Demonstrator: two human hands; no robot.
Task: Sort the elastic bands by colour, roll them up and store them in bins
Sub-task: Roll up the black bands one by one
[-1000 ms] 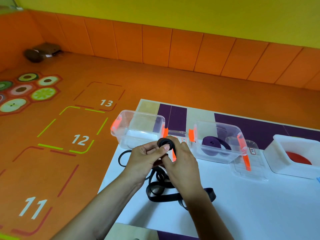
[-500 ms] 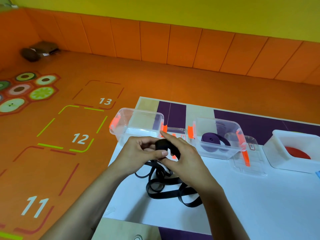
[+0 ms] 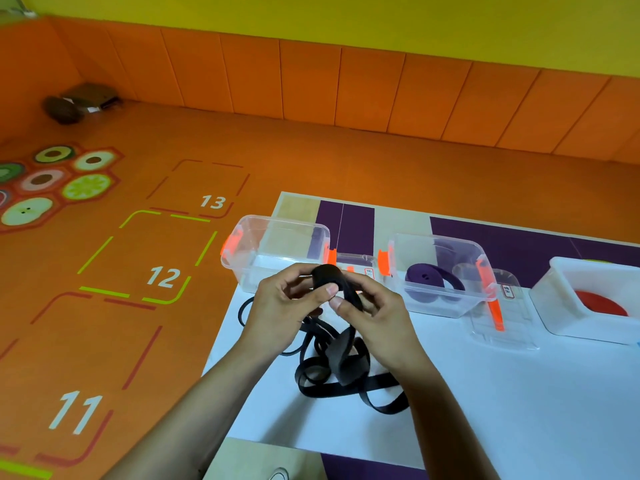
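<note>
At centre frame, just above the counter [image 3: 502, 393], the left hand [image 3: 285, 306] and right hand [image 3: 379, 317] pinch the rolled end [image 3: 327, 273] of the black elastic band [image 3: 341, 362], likely so the coil cannot spring open; its unrolled length lies heaped below, before the empty clear bin [image 3: 284, 237].

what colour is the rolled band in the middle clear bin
Purple; the rolled band shows best in the head view.

I have only one view: a wide-angle camera on the person's head, tilted forward and down. It sits close above the white table top [image 3: 519, 393], the left hand [image 3: 284, 306] and right hand [image 3: 379, 317] holding the black band [image 3: 327, 273] near mid-frame, with orange floor [image 3: 311, 161] and wall [image 3: 381, 88] filling the far, upper part
</note>
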